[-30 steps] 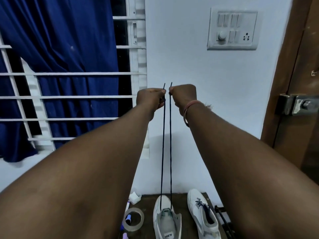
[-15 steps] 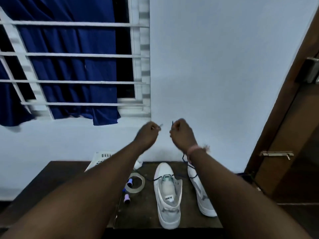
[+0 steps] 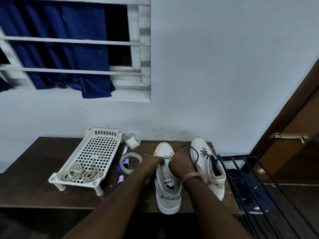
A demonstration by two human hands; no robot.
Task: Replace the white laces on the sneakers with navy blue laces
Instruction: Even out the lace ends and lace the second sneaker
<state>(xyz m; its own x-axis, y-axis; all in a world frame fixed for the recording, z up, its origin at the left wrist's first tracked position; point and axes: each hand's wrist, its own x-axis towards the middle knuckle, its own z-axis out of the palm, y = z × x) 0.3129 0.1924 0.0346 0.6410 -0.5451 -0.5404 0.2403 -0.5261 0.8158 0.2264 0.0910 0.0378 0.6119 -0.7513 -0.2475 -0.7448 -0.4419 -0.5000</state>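
Observation:
Two white sneakers stand on a dark wooden table (image 3: pixel 34 169). The left sneaker (image 3: pixel 168 192) has its tongue facing me. My left hand (image 3: pixel 153 162) and my right hand (image 3: pixel 179 162) rest on its front eyelets, fingers pinched on the navy blue lace (image 3: pixel 194 155), which loops out to the right of my right hand. The right sneaker (image 3: pixel 209 166) carries a navy lace threaded through its eyelets. The removed white laces (image 3: pixel 81 174) lie coiled in a white perforated tray (image 3: pixel 96 149) at the left.
A roll of clear tape (image 3: pixel 131 163) and small markers (image 3: pixel 120 179) lie between tray and sneakers. A small white holder (image 3: pixel 132 141) sits by the wall. A black metal rack (image 3: pixel 250 187) stands right of the table, beside a brown door (image 3: pixel 296 152).
My hands have dropped from holding the lace ends taut high in the air down onto the left sneaker. The view has tilted down to the table.

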